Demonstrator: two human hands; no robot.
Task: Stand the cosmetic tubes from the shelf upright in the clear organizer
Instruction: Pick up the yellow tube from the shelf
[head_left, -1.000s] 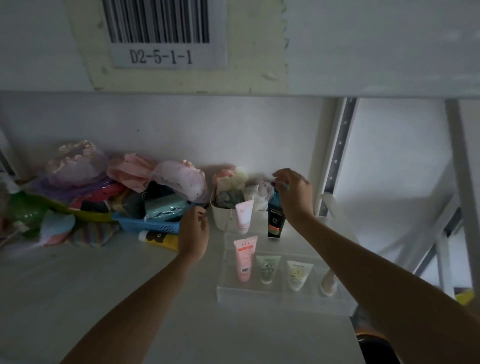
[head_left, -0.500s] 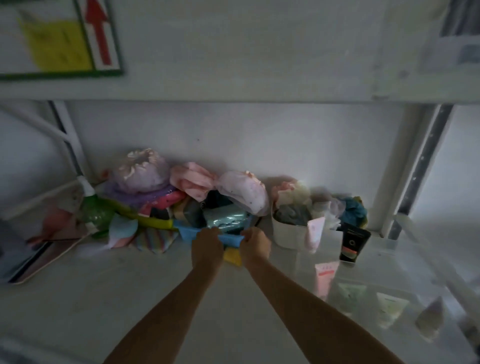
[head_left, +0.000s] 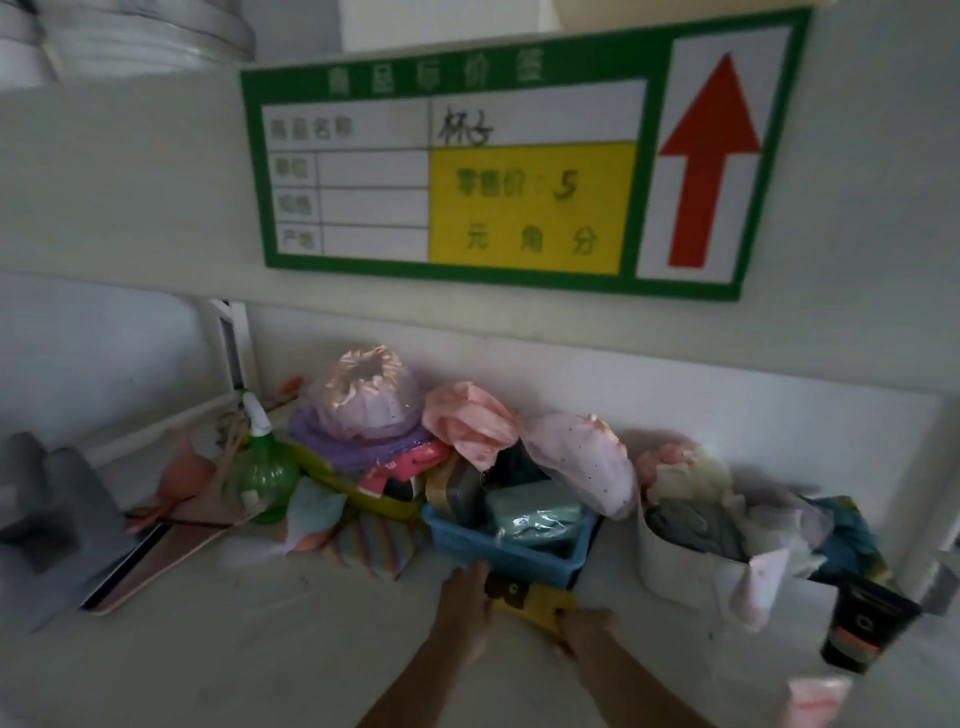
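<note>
A yellow tube with a dark print lies on the shelf just in front of the blue basket. My left hand grips its left end and my right hand grips its right end. At the right, a black tube, a pale pink tube and the top of another pink tube stand in the clear organizer, whose walls are hard to make out in the blur.
The blue basket holds packets and soft pink items. A white tub of cloths stands right of it. A green spray bottle, a striped pouch and a grey block sit to the left. A price sign hangs overhead.
My right hand left the black tube in the organizer and came left. Both hands now hold the yellow tube in front of the blue basket. The view swung left and upward.
</note>
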